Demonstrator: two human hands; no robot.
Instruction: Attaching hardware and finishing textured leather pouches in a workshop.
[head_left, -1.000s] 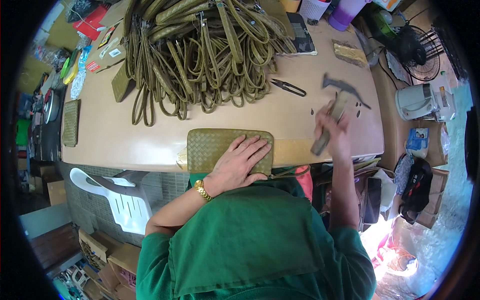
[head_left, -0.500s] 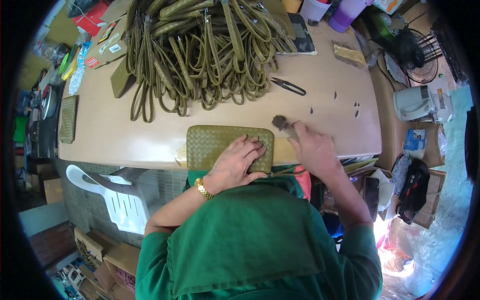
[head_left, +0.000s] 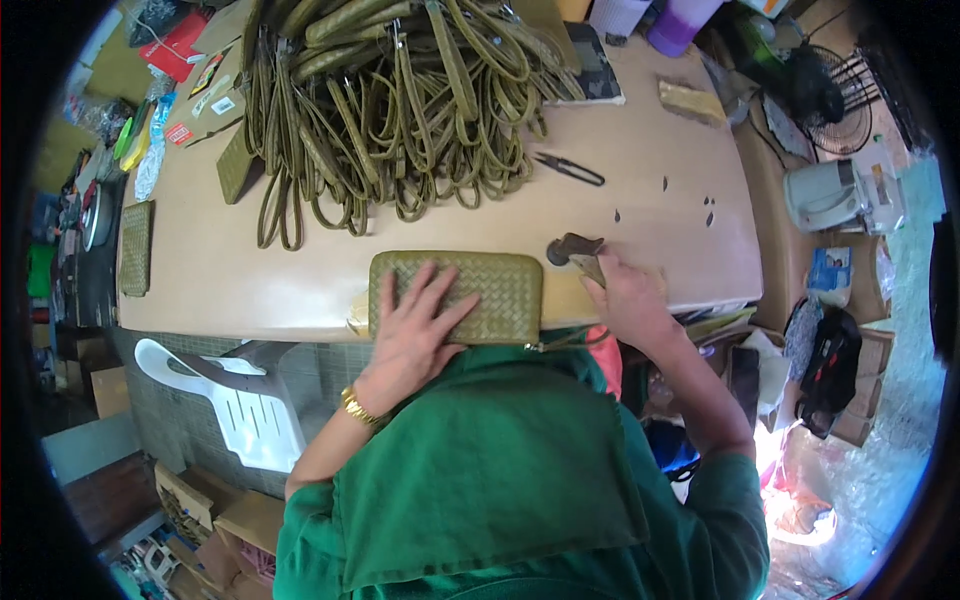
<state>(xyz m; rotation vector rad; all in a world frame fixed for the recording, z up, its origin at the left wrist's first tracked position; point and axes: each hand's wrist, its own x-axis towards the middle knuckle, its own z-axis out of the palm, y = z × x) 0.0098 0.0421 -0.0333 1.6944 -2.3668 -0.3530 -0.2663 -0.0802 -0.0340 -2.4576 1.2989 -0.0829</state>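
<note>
Wallet: an olive-green woven wallet lies flat on the table, at the near edge right in front of you. A thin strap trails from its lower right corner.
Left hand: your left hand rests palm down on the wallet's left half, fingers spread and pinching nothing. A gold watch circles that wrist.
Right hand: your right hand is closed around the handle of a hammer, just right of the wallet.
Hammer: its dark head points away from you, apart from the wallet; whether it touches the table, you cannot tell from this angle.
Far side: a big heap of olive straps with many loops, and black snips lying near its right side.
Left end: a flat woven piece of the same olive colour.
Below, left: a white plastic chair on a grey floor.
</note>
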